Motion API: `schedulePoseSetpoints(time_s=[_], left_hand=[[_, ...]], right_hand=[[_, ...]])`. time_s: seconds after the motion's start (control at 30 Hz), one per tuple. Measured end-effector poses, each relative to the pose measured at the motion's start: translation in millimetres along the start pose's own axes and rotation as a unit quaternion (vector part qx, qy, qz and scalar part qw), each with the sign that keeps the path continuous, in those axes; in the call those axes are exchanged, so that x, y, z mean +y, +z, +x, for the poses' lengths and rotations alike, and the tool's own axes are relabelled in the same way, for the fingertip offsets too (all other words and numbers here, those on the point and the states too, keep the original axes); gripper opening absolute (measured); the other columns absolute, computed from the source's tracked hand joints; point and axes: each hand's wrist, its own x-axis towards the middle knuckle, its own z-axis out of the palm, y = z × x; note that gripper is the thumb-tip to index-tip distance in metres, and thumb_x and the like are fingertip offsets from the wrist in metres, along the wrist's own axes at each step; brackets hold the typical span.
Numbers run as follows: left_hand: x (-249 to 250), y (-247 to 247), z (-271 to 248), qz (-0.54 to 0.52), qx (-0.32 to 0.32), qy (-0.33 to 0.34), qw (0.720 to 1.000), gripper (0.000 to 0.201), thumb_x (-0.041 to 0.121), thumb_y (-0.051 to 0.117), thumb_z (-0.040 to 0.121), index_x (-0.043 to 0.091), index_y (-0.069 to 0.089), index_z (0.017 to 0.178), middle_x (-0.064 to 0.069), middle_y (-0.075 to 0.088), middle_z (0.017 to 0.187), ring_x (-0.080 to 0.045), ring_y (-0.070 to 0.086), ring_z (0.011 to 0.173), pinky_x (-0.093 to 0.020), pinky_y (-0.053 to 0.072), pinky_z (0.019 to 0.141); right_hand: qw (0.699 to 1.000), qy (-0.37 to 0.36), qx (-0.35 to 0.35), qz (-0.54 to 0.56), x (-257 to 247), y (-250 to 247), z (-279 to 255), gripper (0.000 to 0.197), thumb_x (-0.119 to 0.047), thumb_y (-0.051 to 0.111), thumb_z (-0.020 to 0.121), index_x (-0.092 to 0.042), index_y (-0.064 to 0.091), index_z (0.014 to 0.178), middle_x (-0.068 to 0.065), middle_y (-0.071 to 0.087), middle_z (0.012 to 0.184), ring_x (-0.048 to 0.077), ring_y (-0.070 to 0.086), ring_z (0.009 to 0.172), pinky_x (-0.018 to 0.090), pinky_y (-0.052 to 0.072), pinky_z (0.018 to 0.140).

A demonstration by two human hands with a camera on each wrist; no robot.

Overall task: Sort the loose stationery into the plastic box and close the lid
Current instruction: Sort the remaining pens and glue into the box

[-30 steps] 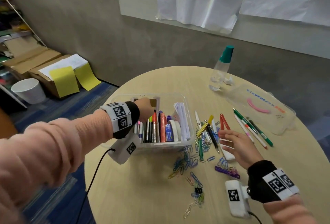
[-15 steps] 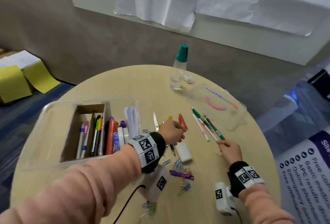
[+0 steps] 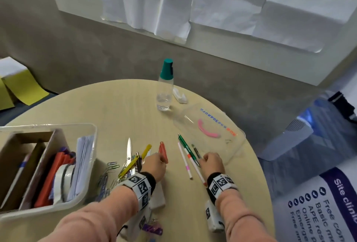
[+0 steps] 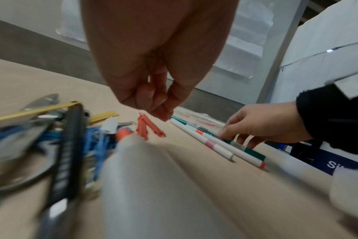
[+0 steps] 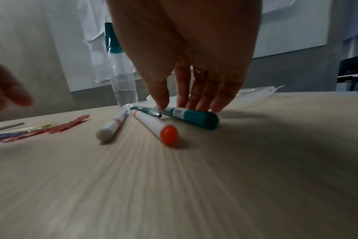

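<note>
The clear plastic box (image 3: 92, 128) stands at the left with pens, tape and paper inside. Its lid (image 3: 190, 119) lies flat at the right. My left hand (image 3: 154, 165) (image 4: 153, 106) hovers just above a red clip (image 3: 163, 151) (image 4: 145, 127), fingers bunched and holding nothing. My right hand (image 3: 211, 162) (image 5: 172, 106) comes down on a green marker (image 5: 194, 117) (image 3: 188, 150) that lies on the table, thumb on its near side, fingers behind it. Beside it lie a white pen with a pink band (image 3: 185, 161) (image 5: 112, 127) and a white pen with an orange end (image 5: 155, 127).
Scissors (image 3: 128, 151), yellow clips (image 3: 131, 164) and several paper clips (image 3: 113, 165) lie in a pile between box and left hand. A teal-capped clear bottle (image 3: 165, 87) stands at the back. Purple clips (image 3: 152, 230) lie near the table's front edge.
My left hand left the box and moved right to the red clip. My right hand moved from the pile to the pens beside the lid. The head view swung to the right.
</note>
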Motion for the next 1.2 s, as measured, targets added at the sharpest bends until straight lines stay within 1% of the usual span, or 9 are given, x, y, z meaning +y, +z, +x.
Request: schedulePoseSetpoints(time_s=[0.17, 0.3, 0.37, 0.47, 0.57, 0.73, 0.83, 0.93, 1.2], left_hand=[[38, 20, 26, 0.034, -0.015, -0.007, 0.999, 0.026, 0.013, 0.045, 0.093, 0.005, 0.057, 0.114, -0.013, 0.059, 0.118, -0.026, 0.056, 0.108, -0.03, 0.045, 0.089], [59, 38, 39, 0.084, -0.034, -0.031, 0.995, 0.033, 0.023, 0.048, 0.094, 0.005, 0.047, 0.121, -0.013, 0.055, 0.124, -0.027, 0.054, 0.114, -0.031, 0.042, 0.093], [63, 49, 43, 0.08, -0.032, -0.051, 0.995, 0.033, 0.022, 0.049, 0.094, 0.006, 0.043, 0.122, -0.013, 0.052, 0.126, -0.028, 0.054, 0.114, -0.031, 0.044, 0.09], [63, 62, 44, 0.089, -0.011, -0.071, 0.993, 0.027, 0.011, 0.044, 0.095, 0.005, 0.04, 0.121, -0.013, 0.05, 0.126, -0.028, 0.056, 0.112, -0.032, 0.046, 0.091], [61, 66, 39, 0.093, -0.02, -0.088, 0.991, 0.033, 0.014, 0.049, 0.093, 0.006, 0.039, 0.123, -0.013, 0.049, 0.127, -0.026, 0.056, 0.112, -0.032, 0.048, 0.092], [55, 54, 30, 0.037, -0.043, -0.093, 0.994, 0.035, 0.021, 0.044, 0.095, 0.005, 0.036, 0.125, -0.015, 0.052, 0.125, -0.027, 0.057, 0.109, -0.031, 0.047, 0.084], [47, 35, 22, -0.013, -0.015, -0.061, 0.998, 0.033, 0.017, 0.04, 0.096, 0.002, 0.035, 0.125, -0.017, 0.048, 0.128, -0.029, 0.055, 0.109, -0.03, 0.046, 0.083], [35, 9, 21, -0.033, 0.027, -0.055, 0.998, 0.03, 0.017, 0.038, 0.096, 0.0, 0.04, 0.121, -0.019, 0.055, 0.113, -0.032, 0.056, 0.095, -0.036, 0.045, 0.077], [-25, -49, 27, 0.021, 0.116, -0.14, 0.983, 0.023, 0.006, 0.044, 0.091, 0.002, 0.051, 0.112, -0.018, 0.055, 0.115, -0.03, 0.057, 0.098, -0.03, 0.044, 0.077]], right_hand=[[0.997, -0.011, -0.046, -0.057, -2, 8, 10, 0.025, -0.022, 0.056, 0.087, -0.007, 0.058, 0.107, 0.012, 0.058, 0.113, 0.029, 0.055, 0.107, 0.033, 0.045, 0.089], [0.997, -0.001, -0.074, 0.026, 6, 9, 12, 0.015, -0.021, 0.062, 0.081, -0.01, 0.057, 0.09, 0.01, 0.061, 0.099, 0.025, 0.058, 0.091, 0.027, 0.044, 0.076], [0.994, -0.013, -0.08, 0.077, 10, 7, 15, 0.011, -0.017, 0.061, 0.081, -0.013, 0.052, 0.085, 0.009, 0.059, 0.098, 0.022, 0.055, 0.088, 0.027, 0.043, 0.076], [0.99, -0.05, -0.084, 0.098, 10, 2, 22, 0.01, -0.015, 0.057, 0.083, -0.014, 0.048, 0.087, 0.009, 0.055, 0.105, 0.021, 0.051, 0.091, 0.027, 0.04, 0.078], [0.99, -0.074, -0.078, 0.092, -1, 0, 29, 0.013, -0.02, 0.057, 0.086, -0.013, 0.049, 0.093, 0.007, 0.048, 0.107, 0.017, 0.046, 0.083, 0.025, 0.039, 0.077], [0.994, -0.093, -0.052, -0.011, -27, 6, 41, 0.022, -0.024, 0.048, 0.092, -0.012, 0.05, 0.11, 0.006, 0.048, 0.119, 0.026, 0.058, 0.098, 0.029, 0.041, 0.077], [0.986, -0.127, -0.052, -0.097, -34, 7, 46, 0.023, -0.018, 0.048, 0.091, -0.011, 0.049, 0.113, 0.009, 0.049, 0.121, 0.029, 0.055, 0.108, 0.035, 0.044, 0.082], [0.975, -0.151, -0.046, -0.156, -34, 7, 47, 0.026, -0.018, 0.048, 0.09, -0.01, 0.049, 0.115, 0.009, 0.052, 0.122, 0.027, 0.05, 0.114, 0.035, 0.045, 0.085], [0.945, -0.209, -0.039, -0.248, -27, 7, 36, 0.027, -0.008, 0.037, 0.096, -0.009, 0.045, 0.122, 0.01, 0.05, 0.126, 0.025, 0.049, 0.115, 0.033, 0.045, 0.086]])
